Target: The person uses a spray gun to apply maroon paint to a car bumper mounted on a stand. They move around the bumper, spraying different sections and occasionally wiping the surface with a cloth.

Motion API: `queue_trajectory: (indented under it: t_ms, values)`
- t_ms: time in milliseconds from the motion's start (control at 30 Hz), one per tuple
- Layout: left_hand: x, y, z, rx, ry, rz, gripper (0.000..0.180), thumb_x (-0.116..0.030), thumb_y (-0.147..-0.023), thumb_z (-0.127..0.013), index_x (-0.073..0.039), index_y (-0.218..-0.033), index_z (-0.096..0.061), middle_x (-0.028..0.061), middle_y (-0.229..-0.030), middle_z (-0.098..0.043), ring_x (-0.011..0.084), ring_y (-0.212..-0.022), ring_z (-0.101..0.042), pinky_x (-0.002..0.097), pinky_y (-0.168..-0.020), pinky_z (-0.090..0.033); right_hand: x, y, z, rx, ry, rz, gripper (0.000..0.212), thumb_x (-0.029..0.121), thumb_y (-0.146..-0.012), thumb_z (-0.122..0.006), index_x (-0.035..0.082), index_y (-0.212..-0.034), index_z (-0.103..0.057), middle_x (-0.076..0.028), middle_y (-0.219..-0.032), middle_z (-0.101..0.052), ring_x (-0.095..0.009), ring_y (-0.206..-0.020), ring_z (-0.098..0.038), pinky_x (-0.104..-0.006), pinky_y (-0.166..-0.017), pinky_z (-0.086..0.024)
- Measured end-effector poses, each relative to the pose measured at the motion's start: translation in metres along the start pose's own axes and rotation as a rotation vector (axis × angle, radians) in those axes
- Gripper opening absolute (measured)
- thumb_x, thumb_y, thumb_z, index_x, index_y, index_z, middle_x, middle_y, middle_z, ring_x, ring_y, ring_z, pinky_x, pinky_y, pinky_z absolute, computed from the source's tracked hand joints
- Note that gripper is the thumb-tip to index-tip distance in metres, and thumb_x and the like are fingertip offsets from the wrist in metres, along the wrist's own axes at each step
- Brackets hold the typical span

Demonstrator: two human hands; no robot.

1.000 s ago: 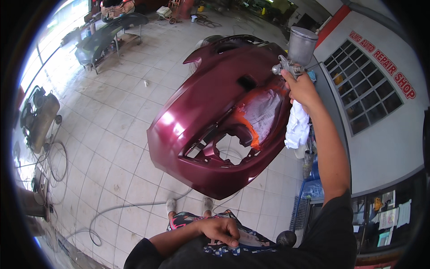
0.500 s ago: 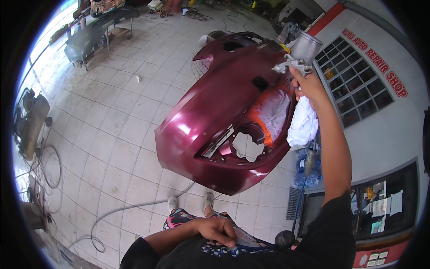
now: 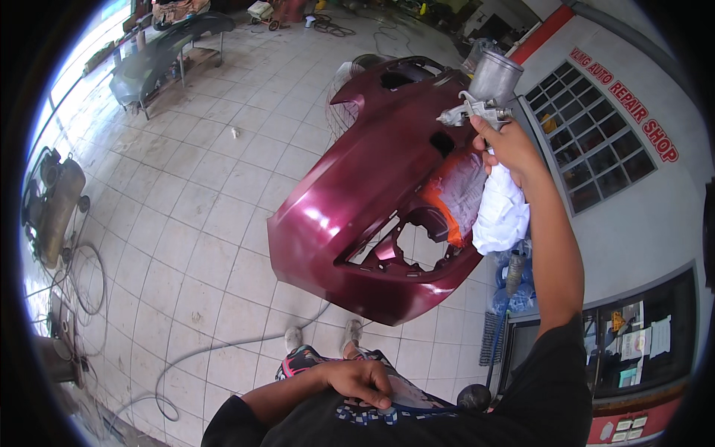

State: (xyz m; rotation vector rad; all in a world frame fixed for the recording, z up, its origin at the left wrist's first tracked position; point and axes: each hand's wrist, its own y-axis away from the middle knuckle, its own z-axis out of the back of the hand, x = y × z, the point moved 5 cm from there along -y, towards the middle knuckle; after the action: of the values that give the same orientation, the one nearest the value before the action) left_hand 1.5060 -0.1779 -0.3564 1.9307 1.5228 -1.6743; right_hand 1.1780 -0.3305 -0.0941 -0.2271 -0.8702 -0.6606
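My right hand [image 3: 506,149] is closed around the handle of a silver spray gun [image 3: 477,112], its metal cup [image 3: 495,77] on top and its nozzle pointing left. White cloth [image 3: 500,212] hangs below that hand, by the gun's handle. Under the gun lies a glossy dark-red car bumper [image 3: 328,201], with orange and whitish material [image 3: 458,190] in one recess. My left hand [image 3: 361,382] rests at my waist, fingers curled on a blue air hose [image 3: 424,409]; the grip is partly hidden. The hose runs toward a dark round fitting [image 3: 474,398] at my side.
A grey hose [image 3: 216,346] crosses the tiled floor near my feet. Another bumper [image 3: 160,63] sits on a stand at the far left, and a tank-like machine [image 3: 56,205] stands at the left. Along the right are a wall with a barred window [image 3: 588,134] and a glass-fronted cabinet [image 3: 644,335].
The spray gun in my right hand has moved left and slightly down over the bumper. The view has shifted a little, so the bumper appears farther right. My left hand stays at my waist.
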Motion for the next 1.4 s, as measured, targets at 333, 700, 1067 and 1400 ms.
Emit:
queue_trajectory:
  t_ms: [333,700,1067,1400]
  values:
    - [-0.01,0.001,0.005,-0.039,0.068,0.073,0.052,-0.03,-0.102,-0.064,-0.001,-0.06,-0.052,0.0043,-0.051,-0.047,0.0159,-0.048,-0.048,0.0356,-0.054,-0.034,0.002,-0.075,0.029,-0.067,-0.016,-0.037,0.035,0.041,-0.099,-0.067,0.01,-0.111,-0.057,-0.001,-0.074,-0.056,-0.009,-0.048,-0.044,-0.03,-0.044,-0.046]
    - [-0.007,0.013,0.005,-0.077,-0.036,0.05,0.049,-0.029,-0.1,-0.066,-0.001,-0.061,-0.057,0.0064,-0.052,-0.051,0.0206,-0.051,-0.05,0.0377,-0.057,-0.035,0.019,-0.1,0.04,-0.265,0.202,0.1,0.044,0.038,-0.097,-0.069,0.004,-0.123,-0.058,-0.006,-0.081,-0.06,-0.015,-0.051,-0.048,-0.0356,-0.047,-0.047]
    - [-0.015,0.02,0.007,-0.141,-0.012,0.02,0.043,-0.032,-0.101,-0.064,0.003,-0.076,-0.068,0.0107,-0.066,-0.061,0.0206,-0.065,-0.058,0.0353,-0.062,-0.041,0.011,0.065,-0.057,0.252,-0.121,0.062,0.033,0.036,-0.099,-0.068,0.006,-0.112,-0.065,-0.004,-0.079,-0.064,-0.008,-0.046,-0.044,-0.0273,-0.043,-0.042]
    - [0.027,-0.006,0.017,-0.683,-0.14,0.064,0.033,-0.021,-0.103,-0.063,-0.003,-0.13,-0.06,0.0095,-0.125,-0.061,0.0164,-0.107,-0.064,0.0304,-0.088,-0.055,-0.106,0.252,-0.128,0.219,-0.481,0.024,0.037,0.024,-0.101,-0.067,0.0,-0.129,-0.059,-0.003,-0.085,-0.066,-0.003,-0.057,-0.052,-0.0208,-0.051,-0.043]
